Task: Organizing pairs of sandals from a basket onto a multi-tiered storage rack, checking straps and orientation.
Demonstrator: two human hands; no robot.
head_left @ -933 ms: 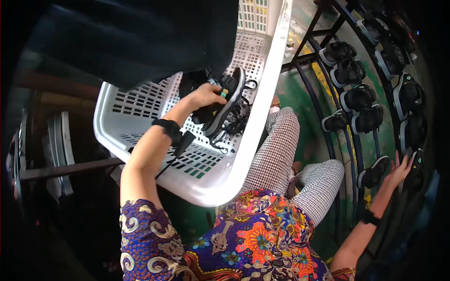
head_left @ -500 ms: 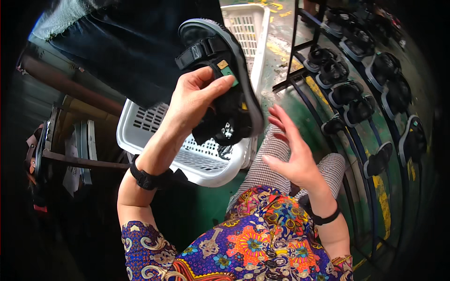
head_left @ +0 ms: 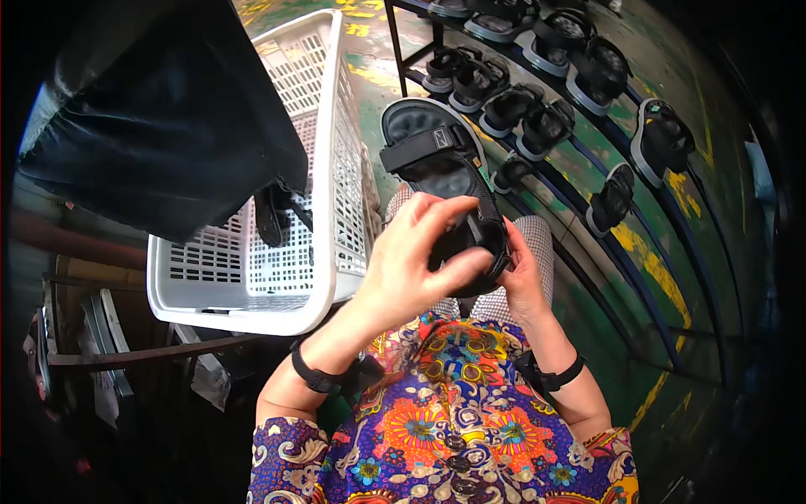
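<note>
A black sandal (head_left: 432, 164) is held in front of my body, its toe pointing away and its footbed facing up. A wide strap crosses its front, and a small green-and-orange patch shows on its side. My right hand (head_left: 525, 273) grips the heel end from the right, its fingers partly behind the shoe. Over the heel straps, my left hand (head_left: 407, 260) is curled with thumb and forefinger on either side of them. What the left fingertips pinch is partly hidden.
At the left stands a white plastic basket (head_left: 323, 290) with another black sandal (head_left: 270, 217) inside. A dark sheet-like cover (head_left: 168, 126) hangs over it. On the right, a rack (head_left: 579, 197) with dark rails carries several sandals. Flat panels (head_left: 109, 336) stand at lower left.
The sandal has come down closer to my body and turned so its footbed shows. My right hand has closed on its heel end; my left has shifted to the heel straps. The view has swung right.
</note>
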